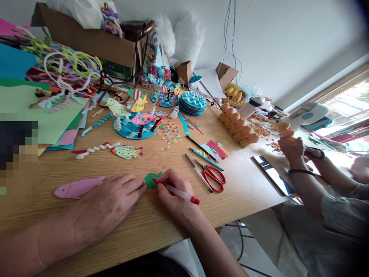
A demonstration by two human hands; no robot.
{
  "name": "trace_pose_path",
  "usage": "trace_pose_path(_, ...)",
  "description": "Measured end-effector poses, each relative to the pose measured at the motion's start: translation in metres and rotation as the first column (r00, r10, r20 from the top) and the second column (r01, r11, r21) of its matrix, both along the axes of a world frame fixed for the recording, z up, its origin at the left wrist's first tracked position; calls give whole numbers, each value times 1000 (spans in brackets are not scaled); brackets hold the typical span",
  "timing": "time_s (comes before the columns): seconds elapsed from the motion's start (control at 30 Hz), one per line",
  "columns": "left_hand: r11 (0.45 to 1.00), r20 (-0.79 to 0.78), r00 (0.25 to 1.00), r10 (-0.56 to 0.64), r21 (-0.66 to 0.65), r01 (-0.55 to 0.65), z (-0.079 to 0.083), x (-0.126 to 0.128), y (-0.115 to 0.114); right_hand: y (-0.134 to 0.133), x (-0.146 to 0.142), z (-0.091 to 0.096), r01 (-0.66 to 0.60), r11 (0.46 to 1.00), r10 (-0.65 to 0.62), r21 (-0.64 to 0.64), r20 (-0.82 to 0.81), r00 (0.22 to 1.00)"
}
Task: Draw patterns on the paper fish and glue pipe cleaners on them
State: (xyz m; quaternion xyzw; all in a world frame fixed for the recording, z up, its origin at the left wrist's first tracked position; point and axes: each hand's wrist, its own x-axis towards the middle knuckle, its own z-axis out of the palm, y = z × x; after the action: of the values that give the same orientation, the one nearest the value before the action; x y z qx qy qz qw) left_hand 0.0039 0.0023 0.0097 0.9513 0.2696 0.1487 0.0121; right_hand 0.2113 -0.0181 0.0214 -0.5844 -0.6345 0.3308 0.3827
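A small green paper fish [150, 181] lies on the table between my hands. My left hand [113, 198] rests flat, its fingertips touching the fish's left edge. In my right hand [177, 198] is a red pen [181, 192], its tip on the green fish. A plain pink paper fish [79, 187] lies left of my left hand, partly behind it. Beyond sits a patterned paper fish [127, 151] beside a twisted pipe cleaner [96, 149]. Red-handled scissors [213, 179] and another pen [198, 172] lie right of my right hand.
Decorated fish stand on a blue wave-patterned disc [119, 130], near scattered confetti [170, 132]. Behind are stacked blue discs [192, 103] and pipe cleaners [69, 63]. An egg carton [238, 125] and a phone [272, 175] lie rightward, near a co-worker's hands [292, 150].
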Motion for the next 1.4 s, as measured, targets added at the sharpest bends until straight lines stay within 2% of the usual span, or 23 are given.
trace_pose_path(0.7,995,18,1000,-13,94,12,-2,2,-1,3,-2,-3,-9,1000,10,-16,88,996)
trace_pose_path(1.4,985,98,995,-29,174,12,2,5,0,3,-2,-2,3,1000,-3,-7,36,999)
